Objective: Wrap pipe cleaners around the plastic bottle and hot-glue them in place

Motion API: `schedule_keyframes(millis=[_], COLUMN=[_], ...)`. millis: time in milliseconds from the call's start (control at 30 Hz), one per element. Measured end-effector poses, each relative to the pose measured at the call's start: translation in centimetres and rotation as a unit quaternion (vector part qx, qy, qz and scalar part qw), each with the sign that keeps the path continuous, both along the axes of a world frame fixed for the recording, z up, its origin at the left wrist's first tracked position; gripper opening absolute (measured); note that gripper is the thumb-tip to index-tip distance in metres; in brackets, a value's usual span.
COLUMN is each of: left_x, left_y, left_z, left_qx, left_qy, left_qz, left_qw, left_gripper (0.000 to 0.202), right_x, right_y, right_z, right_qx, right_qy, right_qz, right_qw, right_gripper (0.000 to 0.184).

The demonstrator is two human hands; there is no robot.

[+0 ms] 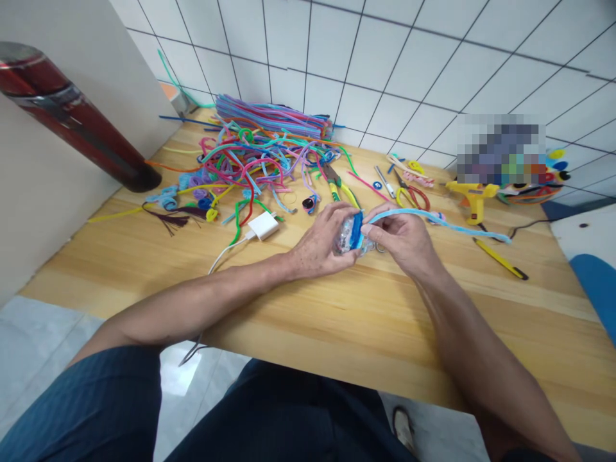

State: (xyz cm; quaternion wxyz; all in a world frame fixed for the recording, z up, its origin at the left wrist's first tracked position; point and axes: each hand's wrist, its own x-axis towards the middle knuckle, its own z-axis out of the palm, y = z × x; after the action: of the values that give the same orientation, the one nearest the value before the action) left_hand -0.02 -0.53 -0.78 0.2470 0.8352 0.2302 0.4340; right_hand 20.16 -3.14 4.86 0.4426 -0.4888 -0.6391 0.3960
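Note:
My left hand (pixel 323 244) is closed around a small clear bundle wrapped in blue pipe cleaner (pixel 353 232) above the wooden table (pixel 337 314). My right hand (pixel 402 236) pinches a light-blue pipe cleaner (pixel 452 222) whose free end trails off to the right across the table. Both hands meet at the bundle, near the table's middle.
A heap of coloured pipe cleaners (pixel 260 151) fills the back left. A white charger (pixel 262 225) with its cable lies left of my hands. Pliers (pixel 339 186), scissors (pixel 409 189), a yellow glue gun (pixel 471 199) and a yellow cutter (pixel 500 258) lie behind and right. A red cylinder (pixel 72 115) leans at left.

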Motion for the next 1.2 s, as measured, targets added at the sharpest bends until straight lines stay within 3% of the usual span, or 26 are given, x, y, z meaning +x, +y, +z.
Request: schedule_keyframes(millis=[267,400,1033,1200], left_x=[-0.3,-0.3,-0.2,-0.1], left_y=[-0.1,0.1,0.0,-0.2], left_z=[1.2,1.1,0.4,1.0], left_qx=[-0.089,-0.084,0.020,-0.051], left_qy=[0.020,0.015,0.023,0.007], left_qz=[0.007,0.002,-0.037,-0.030], left_qw=[0.996,0.996,0.999,0.998], left_gripper=[0.050,0.050,0.051,0.065], right_x=[-0.3,-0.3,0.5,0.4], right_y=[-0.2,-0.1,-0.2,-0.2], right_z=[0.1,0.4,1.2,1.1], right_qx=[-0.020,-0.033,-0.081,-0.083], right_qy=[-0.005,0.022,-0.030,-0.033], right_qz=[0.011,0.008,0.020,0.018], right_qw=[1.000,0.999,0.996,0.996], right_gripper=[0.024,0.028,0.032,0.029])
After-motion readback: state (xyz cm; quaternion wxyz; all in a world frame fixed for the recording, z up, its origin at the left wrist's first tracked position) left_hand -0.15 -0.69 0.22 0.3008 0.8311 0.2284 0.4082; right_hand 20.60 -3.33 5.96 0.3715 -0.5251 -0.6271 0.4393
